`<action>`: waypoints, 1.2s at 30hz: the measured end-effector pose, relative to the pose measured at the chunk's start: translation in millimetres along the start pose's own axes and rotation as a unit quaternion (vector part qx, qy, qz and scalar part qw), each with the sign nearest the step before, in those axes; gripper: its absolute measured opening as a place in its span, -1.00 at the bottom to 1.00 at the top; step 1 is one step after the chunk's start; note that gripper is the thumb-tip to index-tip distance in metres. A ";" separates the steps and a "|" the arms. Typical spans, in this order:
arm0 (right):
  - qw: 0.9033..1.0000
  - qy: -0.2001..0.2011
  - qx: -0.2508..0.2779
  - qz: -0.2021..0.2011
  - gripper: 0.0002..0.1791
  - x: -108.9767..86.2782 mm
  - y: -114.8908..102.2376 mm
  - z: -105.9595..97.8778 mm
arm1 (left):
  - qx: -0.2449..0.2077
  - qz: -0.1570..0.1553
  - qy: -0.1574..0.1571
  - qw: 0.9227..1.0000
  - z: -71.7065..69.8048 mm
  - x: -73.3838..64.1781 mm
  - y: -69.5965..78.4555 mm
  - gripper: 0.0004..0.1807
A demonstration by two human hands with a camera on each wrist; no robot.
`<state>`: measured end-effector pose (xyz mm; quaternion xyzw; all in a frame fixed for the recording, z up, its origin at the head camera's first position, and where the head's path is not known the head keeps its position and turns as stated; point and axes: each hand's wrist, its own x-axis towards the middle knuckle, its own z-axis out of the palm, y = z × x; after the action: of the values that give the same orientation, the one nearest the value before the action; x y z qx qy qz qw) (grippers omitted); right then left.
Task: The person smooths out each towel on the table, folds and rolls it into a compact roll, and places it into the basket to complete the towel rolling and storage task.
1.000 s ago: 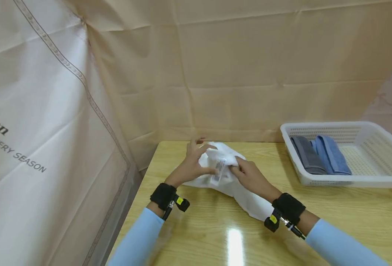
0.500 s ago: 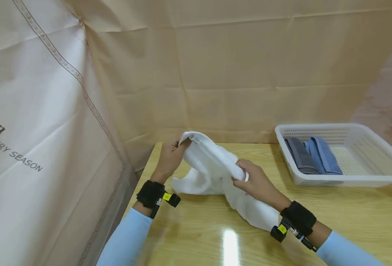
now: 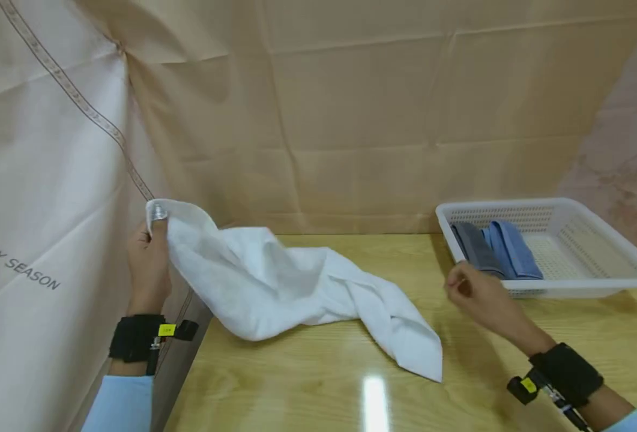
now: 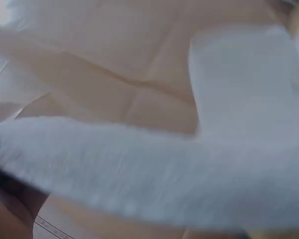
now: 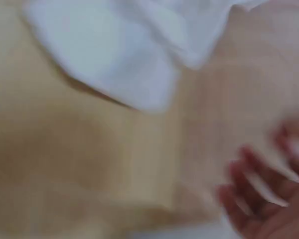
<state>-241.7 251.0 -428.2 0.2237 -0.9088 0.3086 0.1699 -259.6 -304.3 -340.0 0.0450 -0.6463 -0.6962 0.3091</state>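
Observation:
A white towel [image 3: 291, 288] stretches across the table, its left end lifted and its right end lying twisted on the wood. My left hand [image 3: 149, 264] pinches the raised corner beside a small silvery label, out past the table's left edge. In the left wrist view the white towel [image 4: 154, 169] crosses the picture, blurred. My right hand [image 3: 483, 297] hovers apart from the towel, in front of the basket, its fingers loosely bent. The right wrist view shows those fingers [image 5: 244, 199] spread a little and holding nothing, with the towel's free end [image 5: 109, 55] away from them.
A white plastic basket [image 3: 583, 287] stands at the back right. Inside, at its left side, lie a folded grey towel [image 3: 477, 247] and a folded blue towel [image 3: 515, 249]. Beige cloth [image 3: 350, 120] hangs behind the wooden table [image 3: 296, 384], and printed white cloth [image 3: 42, 336] hangs at its left.
My left hand took hold of the towel's corner and pulled it far to the left, spreading the bunched towel. My right hand let go of the towel and moved right, towards the basket.

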 end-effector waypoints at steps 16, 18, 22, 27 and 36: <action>0.999 -0.026 0.020 0.027 -0.82 11.7 -39.1 47.2 | 0.521 0.266 -0.376 0.718 50.1 -48.0 -111.9 -0.26; 1.000 0.008 0.016 0.005 -0.79 15.6 -41.9 31.4 | 0.537 0.279 -0.415 0.679 52.7 -55.3 -126.1 -0.24; 0.997 0.056 -0.036 -0.040 -0.77 18.7 -44.9 -2.6 | 0.557 0.294 -0.439 0.641 52.3 -61.2 -137.9 -0.34; 0.990 0.060 -0.119 -0.040 -0.83 12.4 -34.5 -54.1 | 0.569 0.323 -0.414 0.632 52.2 -51.0 -128.7 -0.50; 0.961 0.058 -0.263 -0.059 -0.76 0.1 -21.1 -121.2 | 0.380 0.290 -0.353 0.804 25.3 -25.3 -57.2 -0.89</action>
<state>-210.3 313.2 -326.8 0.2065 -0.9317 0.0606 0.2927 -272.2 -271.4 -397.6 -0.2792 -0.9066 -0.2408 0.2052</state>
